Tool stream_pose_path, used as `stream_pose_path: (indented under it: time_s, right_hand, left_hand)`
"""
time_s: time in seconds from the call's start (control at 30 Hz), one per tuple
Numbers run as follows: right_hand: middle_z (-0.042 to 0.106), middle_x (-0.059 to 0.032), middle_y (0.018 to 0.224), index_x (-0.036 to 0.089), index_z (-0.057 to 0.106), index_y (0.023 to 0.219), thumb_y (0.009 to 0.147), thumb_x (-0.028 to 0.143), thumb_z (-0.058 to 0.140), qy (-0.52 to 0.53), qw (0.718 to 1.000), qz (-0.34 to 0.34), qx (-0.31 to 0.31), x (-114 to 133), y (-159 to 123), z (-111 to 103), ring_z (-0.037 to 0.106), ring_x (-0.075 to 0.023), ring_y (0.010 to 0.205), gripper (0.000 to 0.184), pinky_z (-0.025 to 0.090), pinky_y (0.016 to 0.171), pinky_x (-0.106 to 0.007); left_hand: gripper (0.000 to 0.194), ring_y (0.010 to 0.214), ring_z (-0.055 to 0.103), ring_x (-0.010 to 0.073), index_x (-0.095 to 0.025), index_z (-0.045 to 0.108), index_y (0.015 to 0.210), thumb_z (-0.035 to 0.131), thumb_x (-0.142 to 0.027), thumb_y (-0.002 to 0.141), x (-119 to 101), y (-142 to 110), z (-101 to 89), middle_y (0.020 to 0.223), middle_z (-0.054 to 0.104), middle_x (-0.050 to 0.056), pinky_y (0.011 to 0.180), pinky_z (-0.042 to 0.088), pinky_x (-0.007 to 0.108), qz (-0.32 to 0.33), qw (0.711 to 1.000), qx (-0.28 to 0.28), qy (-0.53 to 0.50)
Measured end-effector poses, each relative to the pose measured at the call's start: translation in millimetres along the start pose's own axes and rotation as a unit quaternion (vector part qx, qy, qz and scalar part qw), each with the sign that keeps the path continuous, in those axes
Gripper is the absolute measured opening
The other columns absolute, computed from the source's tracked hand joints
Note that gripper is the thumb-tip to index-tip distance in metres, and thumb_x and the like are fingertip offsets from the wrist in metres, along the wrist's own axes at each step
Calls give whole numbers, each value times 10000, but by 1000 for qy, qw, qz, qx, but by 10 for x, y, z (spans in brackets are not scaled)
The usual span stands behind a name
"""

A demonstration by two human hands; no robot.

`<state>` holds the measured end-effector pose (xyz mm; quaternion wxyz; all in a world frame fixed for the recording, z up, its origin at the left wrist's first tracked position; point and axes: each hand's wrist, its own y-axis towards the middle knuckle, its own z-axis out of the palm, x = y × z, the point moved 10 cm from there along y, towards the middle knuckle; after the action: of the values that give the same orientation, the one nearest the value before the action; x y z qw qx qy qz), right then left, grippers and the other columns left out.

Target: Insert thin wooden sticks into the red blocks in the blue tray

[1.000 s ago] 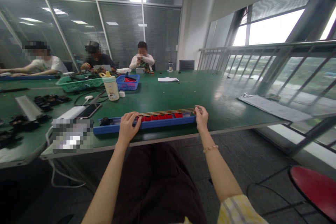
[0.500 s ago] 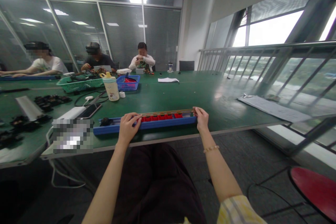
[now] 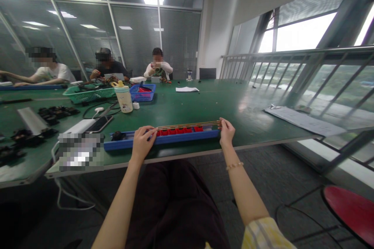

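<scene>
Both my hands are at the table's near edge, above a long blue tray (image 3: 163, 142). Several thin brass-coloured rods (image 3: 187, 125) lie side by side along the tray, just above a row of red pieces (image 3: 175, 133). My left hand (image 3: 142, 142) grips the rods at their left end, and my right hand (image 3: 226, 132) pinches their right end. A small black part (image 3: 118, 136) sits in the tray's left end. The rods hide the upper edges of the red pieces.
A phone (image 3: 99, 123) and a white power bank (image 3: 78, 126) lie left of the tray, near black parts (image 3: 57, 112). A bottle (image 3: 123, 99), blue basket (image 3: 142, 92) and green basket (image 3: 89, 94) stand beyond. Co-workers sit across the table.
My right hand has shifted slightly to the right, and the right end of the rods has moved with it. My left hand has stayed almost in place.
</scene>
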<state>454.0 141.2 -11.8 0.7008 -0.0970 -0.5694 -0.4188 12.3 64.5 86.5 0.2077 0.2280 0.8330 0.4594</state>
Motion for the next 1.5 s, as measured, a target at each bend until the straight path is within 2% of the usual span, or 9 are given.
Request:
stream_pose_path:
  time_s: [0.37,0.53,0.63,0.8,1.0,1.17,1.37,1.5]
  right_hand:
    - [733,-82,956,131,693,1087,741,412,671,70,995,16,-67,-114,24,-167,616,-100,644,446,504,585,-235]
    - [717,-74,956,138,665,1066,720,410,708,95,992,21,-75,-154,32,-183,620,-100,648,443,510,588,-238]
    - [701,-63,925,139,648,1041,711,414,718,94,992,21,-76,-161,34,-184,629,-111,662,435,518,598,-250]
    - [628,7,800,164,595,992,657,373,749,109,988,38,-99,-240,61,-240,621,-108,645,424,523,588,-249]
    - [573,54,758,209,497,1078,675,321,717,104,984,72,-129,-336,85,-306,595,-94,597,472,526,561,-246]
    - [528,78,698,195,501,1078,692,290,666,105,982,91,-128,-365,89,-288,563,-83,548,430,514,549,-235]
    - [522,68,691,199,531,1002,699,312,623,86,981,85,-149,-338,78,-351,552,-91,535,337,509,520,-249]
    - [494,69,678,209,509,963,705,347,589,68,982,55,-167,-272,81,-410,539,-101,529,303,491,515,-262]
  left_hand:
    - [199,932,614,188,-262,727,1020,557,-334,946,26,-13,16,1028,688,48,870,472,371,0,1000,3,-5]
    - [203,955,612,193,-260,722,1037,553,-323,946,28,-12,27,1038,684,53,890,466,372,-2,1000,8,-8]
    - [204,960,611,196,-260,720,1035,550,-324,945,31,-5,26,1038,684,54,891,468,375,-9,1000,10,-10]
    - [212,961,614,201,-260,719,1037,542,-332,945,30,-2,22,1036,682,57,892,479,389,-12,1000,13,-17]
    - [212,954,611,199,-268,717,1033,537,-337,944,49,-11,28,1036,679,55,898,484,394,-19,1000,13,-21]
    - [209,957,612,198,-263,718,1033,541,-330,944,50,-6,29,1036,679,57,895,489,389,-17,1000,14,-23]
    - [214,968,614,204,-260,715,1034,534,-331,944,68,-8,46,1034,679,59,901,488,396,-20,999,17,-22]
    - [216,968,616,199,-261,714,1040,530,-327,947,66,-8,50,1039,678,56,900,488,388,-15,1000,13,-20]
